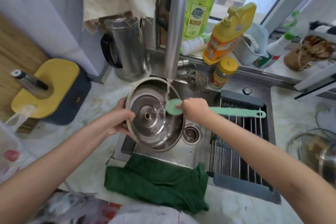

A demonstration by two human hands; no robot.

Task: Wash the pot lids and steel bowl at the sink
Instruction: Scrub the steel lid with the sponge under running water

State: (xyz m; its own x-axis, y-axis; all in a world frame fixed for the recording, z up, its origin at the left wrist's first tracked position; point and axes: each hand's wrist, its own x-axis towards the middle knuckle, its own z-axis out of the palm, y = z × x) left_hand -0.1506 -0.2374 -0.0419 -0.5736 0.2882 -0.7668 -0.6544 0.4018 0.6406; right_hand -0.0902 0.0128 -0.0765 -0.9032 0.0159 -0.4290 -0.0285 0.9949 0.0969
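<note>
Stands about midway, judging from the sink. Grips the rim of 1 steel pot lid (pixel 154 107) with the left hand (pixel 118 116), underside up, tilted over the steel bowl (pixel 164 148) in the sink (pixel 181 157), under the running tap (pixel 174 32). Closes the right hand (pixel 195 107) round the green brush (pixel 236 112), pad against the lid's right edge, in the stream. Leaves this lid's rinse, the bowl itself, and apparently 1 glass lid (pixel 312 148), blurred, waiting on the desk (pixel 236 211) at far right. Reads "超能" on the green detergent bottle (pixel 198 9); cannot make out the print on the orange bottle (pixel 223 42).
</note>
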